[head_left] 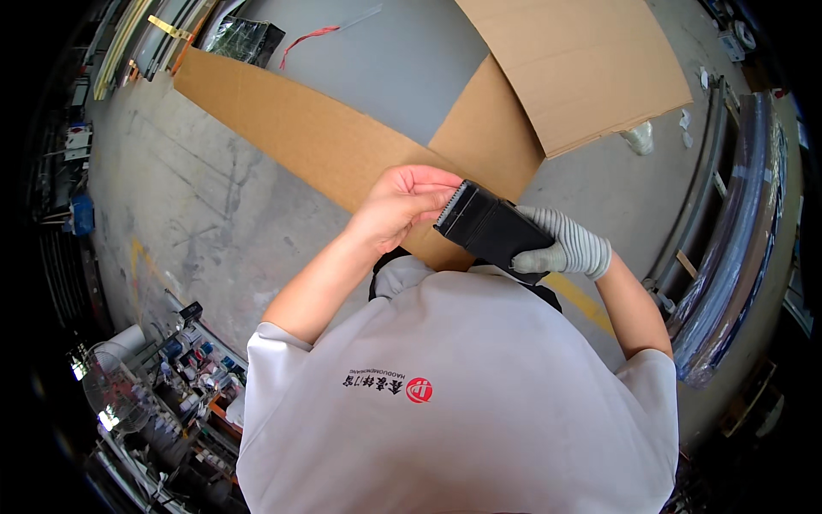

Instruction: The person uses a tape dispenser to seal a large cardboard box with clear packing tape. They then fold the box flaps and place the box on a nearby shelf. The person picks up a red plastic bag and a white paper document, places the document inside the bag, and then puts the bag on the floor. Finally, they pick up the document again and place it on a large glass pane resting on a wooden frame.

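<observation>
A black tape dispenser with a toothed edge is held up in front of my body, above a brown cardboard box. My right hand, in a striped grey-white work glove, is wrapped round its lower end, thumb on top. At the toothed edge, my bare left hand is closed in a pinch, its fingertips against that end. Whatever lies between those fingertips is too small or hidden to make out. The brown cardboard box has a wide flap folded out at the right.
Inside the cardboard lies a grey flat surface with a red strip. Long wrapped profiles lie along the right side. Tools and a fan crowd the lower left. Clear plastic lies on the concrete floor by the flap.
</observation>
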`<state>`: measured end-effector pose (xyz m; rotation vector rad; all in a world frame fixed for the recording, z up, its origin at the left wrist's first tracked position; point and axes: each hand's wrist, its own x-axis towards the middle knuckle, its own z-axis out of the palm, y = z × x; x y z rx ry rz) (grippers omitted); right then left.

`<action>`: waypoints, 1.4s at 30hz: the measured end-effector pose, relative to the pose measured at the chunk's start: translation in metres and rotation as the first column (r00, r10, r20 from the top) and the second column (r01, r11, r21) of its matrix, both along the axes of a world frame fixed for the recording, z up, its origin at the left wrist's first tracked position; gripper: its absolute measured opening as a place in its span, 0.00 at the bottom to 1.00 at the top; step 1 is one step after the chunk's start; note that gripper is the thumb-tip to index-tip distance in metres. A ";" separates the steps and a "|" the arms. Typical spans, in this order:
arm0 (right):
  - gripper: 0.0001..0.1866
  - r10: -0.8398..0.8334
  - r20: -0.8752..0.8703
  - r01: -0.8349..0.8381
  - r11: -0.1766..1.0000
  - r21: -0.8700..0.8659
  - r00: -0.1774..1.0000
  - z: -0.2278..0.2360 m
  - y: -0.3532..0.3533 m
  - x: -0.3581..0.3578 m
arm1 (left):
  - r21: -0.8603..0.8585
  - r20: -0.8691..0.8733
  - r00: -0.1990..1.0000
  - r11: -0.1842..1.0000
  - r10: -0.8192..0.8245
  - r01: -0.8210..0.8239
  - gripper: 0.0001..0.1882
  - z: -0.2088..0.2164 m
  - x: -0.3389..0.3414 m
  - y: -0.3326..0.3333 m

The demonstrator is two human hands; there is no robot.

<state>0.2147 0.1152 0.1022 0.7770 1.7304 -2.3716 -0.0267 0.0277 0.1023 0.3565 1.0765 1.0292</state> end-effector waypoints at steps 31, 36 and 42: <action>0.30 -0.013 0.399 -0.083 0.971 0.222 0.917 -0.120 -0.005 0.065 | -0.159 -0.862 -0.497 0.876 0.102 0.455 0.31 -0.044 0.001 -0.019; 0.32 0.039 0.392 -0.187 0.919 0.347 0.919 -0.131 0.004 0.065 | -0.151 -0.288 0.836 0.840 0.468 -0.522 0.31 -0.127 -0.075 -0.108; 0.50 0.098 0.544 -0.306 0.902 0.305 0.833 -0.125 0.004 0.064 | -0.321 0.475 0.756 0.889 0.450 -0.328 0.28 -0.196 0.036 -0.102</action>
